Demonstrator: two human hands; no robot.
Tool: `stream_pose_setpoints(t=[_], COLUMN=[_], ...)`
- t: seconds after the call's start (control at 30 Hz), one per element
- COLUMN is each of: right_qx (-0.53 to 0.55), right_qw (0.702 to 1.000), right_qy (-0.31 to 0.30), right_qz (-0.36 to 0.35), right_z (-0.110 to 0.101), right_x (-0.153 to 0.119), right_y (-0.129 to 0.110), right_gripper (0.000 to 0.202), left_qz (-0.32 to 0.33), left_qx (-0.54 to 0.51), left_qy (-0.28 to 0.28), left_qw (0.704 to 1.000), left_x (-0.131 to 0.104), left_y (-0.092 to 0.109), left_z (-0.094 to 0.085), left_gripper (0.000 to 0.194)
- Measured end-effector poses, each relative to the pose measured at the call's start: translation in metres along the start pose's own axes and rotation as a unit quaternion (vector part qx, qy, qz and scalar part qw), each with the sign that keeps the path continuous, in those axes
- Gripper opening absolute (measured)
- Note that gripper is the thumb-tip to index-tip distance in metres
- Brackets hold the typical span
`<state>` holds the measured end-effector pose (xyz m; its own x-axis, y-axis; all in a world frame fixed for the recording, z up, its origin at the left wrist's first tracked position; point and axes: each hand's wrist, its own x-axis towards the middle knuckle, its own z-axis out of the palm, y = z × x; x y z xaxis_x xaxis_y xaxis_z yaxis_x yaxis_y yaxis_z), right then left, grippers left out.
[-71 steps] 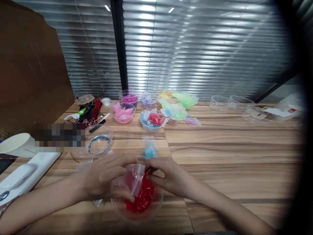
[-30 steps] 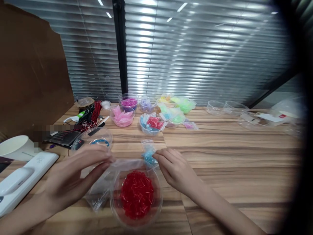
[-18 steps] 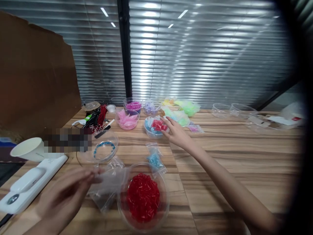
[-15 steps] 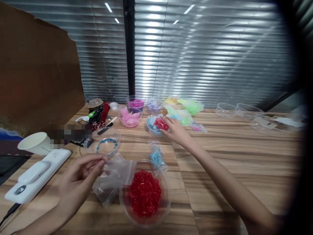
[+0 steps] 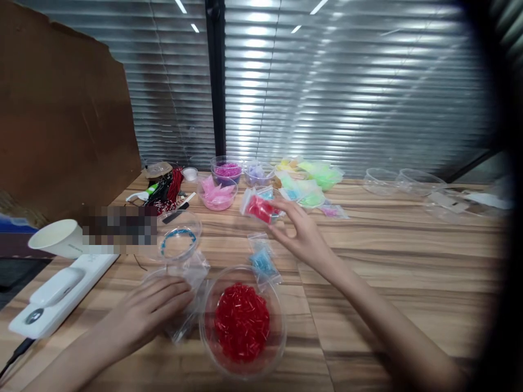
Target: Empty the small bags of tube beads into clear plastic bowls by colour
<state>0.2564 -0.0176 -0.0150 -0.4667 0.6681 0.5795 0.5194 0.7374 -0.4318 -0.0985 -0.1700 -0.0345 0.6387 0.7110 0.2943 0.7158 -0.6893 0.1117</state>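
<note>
My right hand (image 5: 300,234) pinches the edge of a small zip bag of red beads (image 5: 260,208) between thumb and fingers, above the clear bowl holding blue bead bags. My left hand (image 5: 157,305) is palm down over a heap of clear empty zip bags (image 5: 194,277), fingers stretched out and touching the plastic. Between my arms stands a clear round bowl (image 5: 281,335) with loose red tube beads (image 5: 242,321) in it. Behind it lies a zip bag of blue beads (image 5: 262,261), its lower end at the bowl's rim.
A clear dish with a blue beaded strand (image 5: 178,233) sits left of centre. Farther back are bowls of pink bags (image 5: 217,195), magenta beads (image 5: 227,171) and green bags (image 5: 322,175). A paper cup (image 5: 57,238) and white power strip (image 5: 61,291) stand left, empty clear bowls (image 5: 379,182) right.
My right hand has lifted the red bead bag up from the bowl and drawn it nearer. My left hand has lowered the empty zip bag onto the heap, and its fingers have straightened.
</note>
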Motion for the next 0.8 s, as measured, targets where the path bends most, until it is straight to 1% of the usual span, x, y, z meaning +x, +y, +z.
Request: stream_pose_setpoints(t=[0.03,0.07,0.1,0.13,0.17,0.2,0.23,0.27,0.33,0.4,0.47,0.53,0.57,0.63,0.7,0.8], right_qx=[0.020,0.032,0.041,0.045,0.048,0.049,0.045,0.034,-0.015,-0.098,-0.174,-0.204,-0.193,-0.141,-0.094,-0.051], right_qw=[1.000,0.999,0.998,0.997,0.995,0.993,0.991,0.988,0.982,0.973,0.966,0.963,0.964,0.972,0.978,0.984], right_qy=[-0.009,-0.017,-0.024,-0.039,-0.052,-0.069,-0.083,-0.095,-0.114,-0.118,-0.110,-0.098,-0.093,-0.076,-0.056,-0.064], right_qz=[-0.008,-0.017,-0.034,-0.051,-0.069,-0.083,-0.098,-0.116,-0.152,-0.170,-0.154,-0.149,-0.156,-0.173,-0.178,-0.158], right_z=[-0.003,-0.005,-0.007,-0.008,-0.008,-0.009,-0.009,-0.010,-0.010,-0.010,-0.006,0.001,0.005,0.013,0.018,0.015], right_x=[-0.007,-0.014,-0.021,-0.028,-0.034,-0.040,-0.044,-0.049,-0.055,-0.061,-0.065,-0.068,-0.070,-0.072,-0.072,-0.071], right_y=[-0.012,-0.022,-0.032,-0.040,-0.047,-0.054,-0.059,-0.064,-0.071,-0.077,-0.081,-0.087,-0.091,-0.098,-0.106,-0.115], right_gripper=[0.047,0.049,0.048,0.049,0.049,0.048,0.047,0.046,0.043,0.041,0.038,0.034,0.034,0.044,0.053,0.049], left_qz=[0.000,-0.004,-0.021,-0.053,-0.093,-0.130,-0.147,-0.147,-0.130,-0.119,-0.119,-0.113,-0.102,-0.069,-0.027,0.028], left_qx=[-0.012,-0.031,-0.055,-0.085,-0.115,-0.147,-0.184,-0.219,-0.274,-0.296,-0.279,-0.247,-0.237,-0.247,-0.289,-0.353], left_qy=[-0.023,-0.024,-0.011,0.013,0.048,0.062,0.066,0.055,0.005,-0.035,-0.034,-0.005,0.009,0.015,0.003,-0.034], left_qw=[1.000,0.999,0.998,0.995,0.988,0.979,0.970,0.963,0.953,0.947,0.952,0.962,0.966,0.966,0.957,0.934], left_x=[0.003,0.008,0.015,0.024,0.034,0.044,0.055,0.064,0.079,0.088,0.093,0.095,0.096,0.100,0.104,0.110], left_y=[-0.001,-0.002,-0.001,0.001,0.003,0.007,0.010,0.014,0.022,0.028,0.031,0.034,0.037,0.046,0.059,0.080], left_z=[0.004,0.006,0.006,0.004,0.001,-0.002,-0.005,-0.006,-0.005,0.001,0.009,0.013,0.014,0.011,0.004,-0.010], left_gripper=[0.040,0.039,0.037,0.033,0.028,0.024,0.023,0.023,0.023,0.025,0.030,0.033,0.034,0.034,0.033,0.034])
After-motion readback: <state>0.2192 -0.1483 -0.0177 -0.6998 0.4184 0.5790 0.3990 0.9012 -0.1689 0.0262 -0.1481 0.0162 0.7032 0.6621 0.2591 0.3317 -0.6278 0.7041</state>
